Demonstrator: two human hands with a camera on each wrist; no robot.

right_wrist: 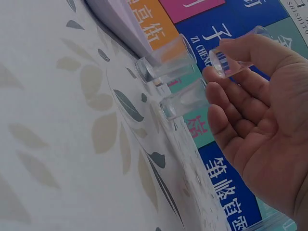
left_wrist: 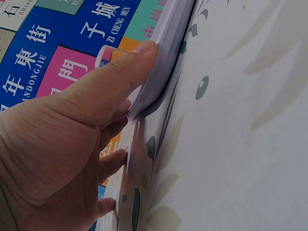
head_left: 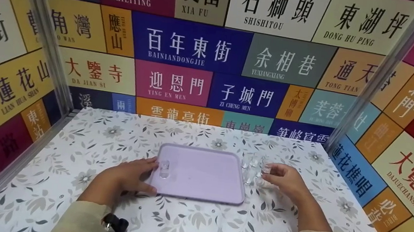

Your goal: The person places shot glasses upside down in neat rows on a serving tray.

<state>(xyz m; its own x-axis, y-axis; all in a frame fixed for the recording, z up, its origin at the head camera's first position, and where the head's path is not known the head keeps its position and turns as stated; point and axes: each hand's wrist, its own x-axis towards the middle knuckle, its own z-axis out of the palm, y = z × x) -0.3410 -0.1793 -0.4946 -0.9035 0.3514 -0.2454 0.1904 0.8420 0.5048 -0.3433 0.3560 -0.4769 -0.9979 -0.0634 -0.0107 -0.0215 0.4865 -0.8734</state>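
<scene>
A pale purple tray (head_left: 200, 175) lies on the patterned table, with clear glass (head_left: 164, 169) standing near its left side. My left hand (head_left: 127, 173) rests at the tray's left edge; in the left wrist view the thumb of the hand (left_wrist: 72, 125) touches the tray's rim (left_wrist: 161, 57). To the right of the tray, several clear glasses (head_left: 250, 170) stand close together. My right hand (head_left: 286, 180) pinches one small clear glass; in the right wrist view the hand (right_wrist: 269, 110) holds the glass (right_wrist: 231, 61) tilted, above two others (right_wrist: 175, 57).
Panels with coloured signs (head_left: 191, 45) stand behind and at both sides of the table (head_left: 195, 226). Clear upright posts (head_left: 381, 72) stand at the back corners.
</scene>
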